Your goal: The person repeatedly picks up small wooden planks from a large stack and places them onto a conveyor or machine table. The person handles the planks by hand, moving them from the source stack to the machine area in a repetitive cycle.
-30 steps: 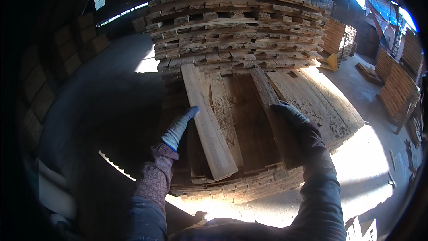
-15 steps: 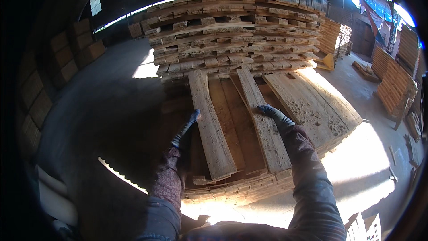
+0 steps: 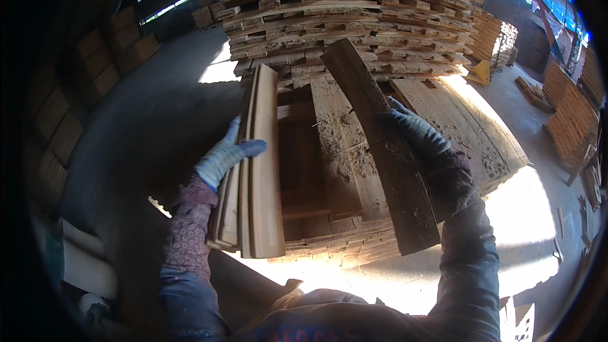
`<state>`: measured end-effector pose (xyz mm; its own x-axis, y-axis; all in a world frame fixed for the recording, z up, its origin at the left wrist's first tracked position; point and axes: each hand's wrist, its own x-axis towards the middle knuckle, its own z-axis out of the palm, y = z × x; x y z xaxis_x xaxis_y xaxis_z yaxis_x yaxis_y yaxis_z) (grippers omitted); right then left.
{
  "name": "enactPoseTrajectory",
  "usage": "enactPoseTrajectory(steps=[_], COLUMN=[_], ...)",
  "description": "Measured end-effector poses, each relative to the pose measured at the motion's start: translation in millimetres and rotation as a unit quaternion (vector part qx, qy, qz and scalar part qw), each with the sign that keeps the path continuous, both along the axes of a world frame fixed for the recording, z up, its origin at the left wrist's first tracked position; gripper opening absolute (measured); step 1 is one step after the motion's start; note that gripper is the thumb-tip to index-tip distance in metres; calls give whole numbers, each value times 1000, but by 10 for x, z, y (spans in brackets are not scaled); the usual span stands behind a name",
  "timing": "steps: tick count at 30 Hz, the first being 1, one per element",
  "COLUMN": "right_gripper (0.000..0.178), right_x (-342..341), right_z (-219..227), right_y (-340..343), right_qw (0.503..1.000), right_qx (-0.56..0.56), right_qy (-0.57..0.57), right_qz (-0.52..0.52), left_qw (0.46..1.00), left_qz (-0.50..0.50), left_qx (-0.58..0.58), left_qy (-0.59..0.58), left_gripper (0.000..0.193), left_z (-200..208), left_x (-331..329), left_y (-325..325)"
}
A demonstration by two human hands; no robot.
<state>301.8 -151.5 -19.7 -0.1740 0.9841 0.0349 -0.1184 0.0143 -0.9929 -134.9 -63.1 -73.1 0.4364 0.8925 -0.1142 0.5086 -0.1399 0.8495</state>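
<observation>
Tall plank stack point(image 3: 348, 16) at 12 o'clock, top at frame edge. Far left dark, detail lost. Hands well apart. Left hand point(image 3: 226, 155), 9 o'clock, clamped on board bundle point(image 3: 266, 183); board count unclear, fingers partly hidden. Right hand point(image 3: 417, 130), near 3 o'clock, gripping dark board point(image 3: 386, 145), upper end toward 11; fingertips hidden. Low plank pile point(image 3: 348, 145) between, loose debris on top.

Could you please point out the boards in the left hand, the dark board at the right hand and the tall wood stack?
Boards point(image 3: 266, 168): head view, rightmost board's face.
Dark board point(image 3: 390, 158): head view, middle of its broad face.
Tall wood stack point(image 3: 351, 22): head view, its front side.
</observation>
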Motion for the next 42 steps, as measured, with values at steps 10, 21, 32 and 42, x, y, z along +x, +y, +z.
enactPoseTrajectory(steps=[10,21,32,42], right_gripper=[80,102,56,73], right_x=[-897,-2474,-2317,-1515], right_z=[-488,-163,-451,-646], right_y=[957,605,601,595], right_qw=[950,714,818,630], right_qx=[114,-41,38,6], right_qy=[-292,-699,-562,-683], right_qz=[2,-1,-120,-369], left_qw=[873,976,910,913], left_qz=[96,63,71,83], left_qx=[11,30,-101,-180], left_qy=[478,208,-397,-357], left_gripper=[134,117,90,61], left_z=[157,111,-1080,-1048], left_x=[596,-338,-797,-886], left_y=[-92,-261,65,134])
